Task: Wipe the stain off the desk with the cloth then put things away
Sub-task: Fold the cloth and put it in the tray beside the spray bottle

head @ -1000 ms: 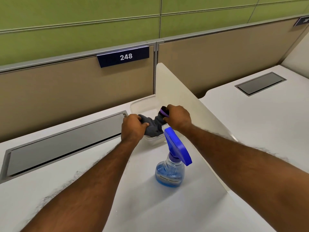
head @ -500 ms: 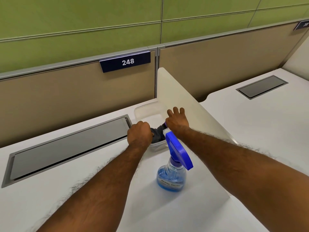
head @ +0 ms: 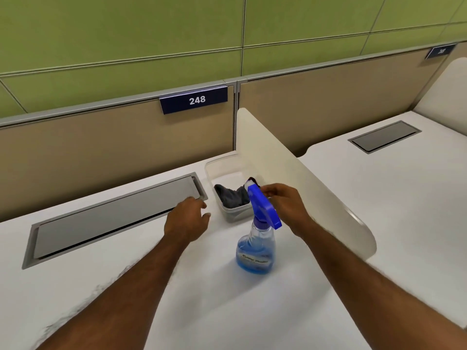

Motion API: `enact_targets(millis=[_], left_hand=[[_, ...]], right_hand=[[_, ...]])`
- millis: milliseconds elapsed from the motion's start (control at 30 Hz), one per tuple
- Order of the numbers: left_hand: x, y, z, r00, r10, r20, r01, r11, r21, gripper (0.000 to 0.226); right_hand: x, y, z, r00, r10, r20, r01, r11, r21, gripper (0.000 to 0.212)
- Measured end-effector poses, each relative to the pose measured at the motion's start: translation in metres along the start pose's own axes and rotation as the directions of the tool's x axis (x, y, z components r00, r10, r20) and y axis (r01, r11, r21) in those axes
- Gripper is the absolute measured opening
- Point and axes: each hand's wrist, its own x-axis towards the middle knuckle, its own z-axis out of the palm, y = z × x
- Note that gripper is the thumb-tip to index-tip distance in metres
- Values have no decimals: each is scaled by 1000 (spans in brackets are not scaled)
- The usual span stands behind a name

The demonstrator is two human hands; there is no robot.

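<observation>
White tabletop [head: 202, 311] fills the near view, with both forearms reaching out over it. Between the hands stands the spray bottle [head: 255, 251], clear with blue liquid low in it and a blue trigger head. It looks light but top-heavy and probably slick on the body, so the narrow neck under the trigger is the surest place to grip. The left hand [head: 188, 219] hovers loosely open and holds nothing, near the corner of the grey cable hatch [head: 113, 215]. The right hand [head: 284, 204], fingers half curled and empty, sits just behind the trigger head. Just beyond both hands, the dark cloth [head: 231, 197] lies bunched in the clear tub [head: 227, 214], soft and limp, against the cream divider [head: 290, 173].
</observation>
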Motion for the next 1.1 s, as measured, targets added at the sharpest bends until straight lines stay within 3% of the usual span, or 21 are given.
enact_targets(millis=[367,467,600,800,933,1100], left_hand=[[-95,-69,13,991,-82,107,75,995,68,41],[-113,-81,18,988,-84,130,74,994,80,46],[-128,-87,22,986,-81,149,69,994,83,50],[-125,-89,19,987,-80,137,74,996,45,49],[-116,-86,18,989,-72,130,66,996,54,48],[-103,-75,22,990,-56,132,58,998,-13,47]], right_hand=[[-90,36,8,979,-8,202,2,999,32,65],[-101,41,12,978,-39,204,46,999,-26,72],[-113,46,15,981,-38,191,46,998,-38,67],[-117,54,26,984,-29,177,49,993,-111,97],[-119,48,33,989,-49,139,70,987,-148,64],[-116,50,49,993,-106,45,109,992,-63,51]])
